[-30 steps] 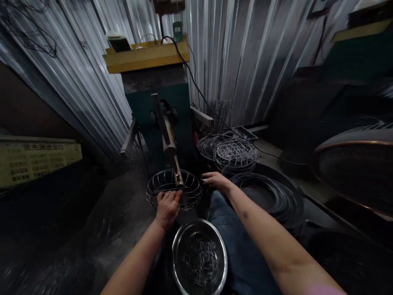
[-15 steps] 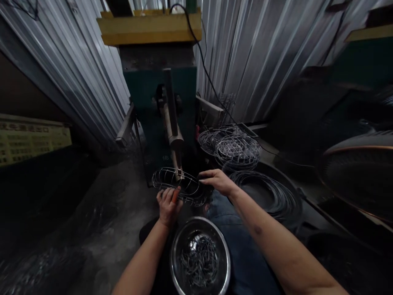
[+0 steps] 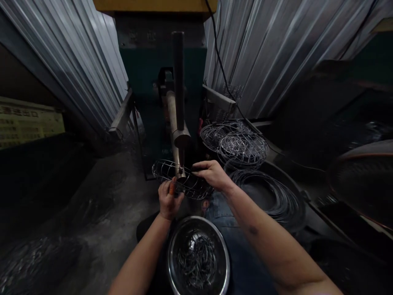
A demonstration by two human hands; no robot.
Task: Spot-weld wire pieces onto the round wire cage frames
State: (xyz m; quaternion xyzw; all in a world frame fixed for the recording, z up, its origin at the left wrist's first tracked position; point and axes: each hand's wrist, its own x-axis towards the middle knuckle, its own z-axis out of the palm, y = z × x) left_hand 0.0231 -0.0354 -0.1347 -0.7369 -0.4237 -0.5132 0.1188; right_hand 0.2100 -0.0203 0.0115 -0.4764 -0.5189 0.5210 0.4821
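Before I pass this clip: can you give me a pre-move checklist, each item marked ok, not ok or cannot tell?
1. Left hand holding the basket: ok, its fingers are curled at the near side.
2. Right hand gripping the basket: cannot tell; its fingers reach to the right part.
3. Fingers well clear of the rod tip: not ok, the left hand's look close beside it.
4. Basket touching the rod tip: cannot tell; they overlap in view.
5. Wire pieces in the bowl: ok, a tangle lies inside.
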